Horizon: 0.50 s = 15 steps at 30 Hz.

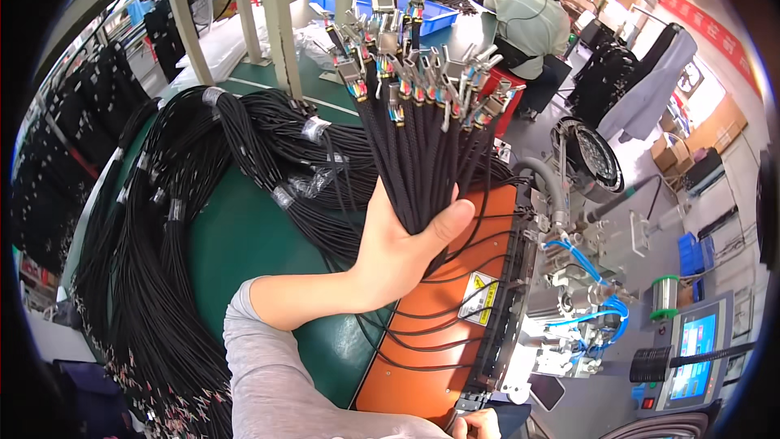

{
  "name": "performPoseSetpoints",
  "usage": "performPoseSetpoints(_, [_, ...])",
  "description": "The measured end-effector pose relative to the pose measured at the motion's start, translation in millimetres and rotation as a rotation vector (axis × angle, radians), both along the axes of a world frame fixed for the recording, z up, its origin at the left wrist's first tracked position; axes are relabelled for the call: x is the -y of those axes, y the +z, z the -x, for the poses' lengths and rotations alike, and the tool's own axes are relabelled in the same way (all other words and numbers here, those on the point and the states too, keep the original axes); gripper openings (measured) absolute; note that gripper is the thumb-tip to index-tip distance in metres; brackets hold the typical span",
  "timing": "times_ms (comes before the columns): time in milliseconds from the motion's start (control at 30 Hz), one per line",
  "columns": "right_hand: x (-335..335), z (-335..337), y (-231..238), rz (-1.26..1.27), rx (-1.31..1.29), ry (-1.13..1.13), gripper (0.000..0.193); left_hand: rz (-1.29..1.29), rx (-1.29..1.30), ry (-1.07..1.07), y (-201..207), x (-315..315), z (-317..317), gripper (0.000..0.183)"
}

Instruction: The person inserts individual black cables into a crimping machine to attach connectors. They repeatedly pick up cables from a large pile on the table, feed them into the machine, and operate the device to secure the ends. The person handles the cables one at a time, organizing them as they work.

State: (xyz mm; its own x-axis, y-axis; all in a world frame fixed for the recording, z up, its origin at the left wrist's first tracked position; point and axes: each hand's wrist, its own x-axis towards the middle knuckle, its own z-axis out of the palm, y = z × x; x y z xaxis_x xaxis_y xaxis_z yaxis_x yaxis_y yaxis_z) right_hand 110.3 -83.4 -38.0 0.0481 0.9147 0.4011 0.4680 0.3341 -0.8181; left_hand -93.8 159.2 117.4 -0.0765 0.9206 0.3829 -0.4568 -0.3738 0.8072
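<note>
My left hand [402, 248] is wrapped round a thick bundle of black braided cables [414, 150] and holds it up over the orange machine top. At the bundle's upper end, metal connectors [439, 73] fan out with short coloured wires showing behind them. My right hand [477, 424] shows only in part at the bottom edge, by the near corner of the orange panel [422, 349]. Its fingers are curled, and whatever they hold is hidden. Several single black cables [439, 347] run across the orange panel into the machine's edge.
Tied bundles of black cable [187, 187] cover much of the green table [236, 252] at left. Right of the panel stands a machine with blue air tubes [597, 317], a solder wire spool [665, 297] and a lit screen [693, 358]. Another person [532, 24] sits farther back.
</note>
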Motion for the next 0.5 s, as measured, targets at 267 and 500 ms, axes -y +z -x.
performPoseSetpoints(267, [-9.8,-24.3,-13.9,0.056,-0.161,0.230,0.020,-0.029,0.034,0.004,-3.9,-3.1,-8.3,0.027])
performPoseSetpoints(500, [-9.3,-27.5,24.3,0.578,-0.115,0.406,0.022,-0.034,0.011,-0.050,-8.5,0.3,-12.8,0.049])
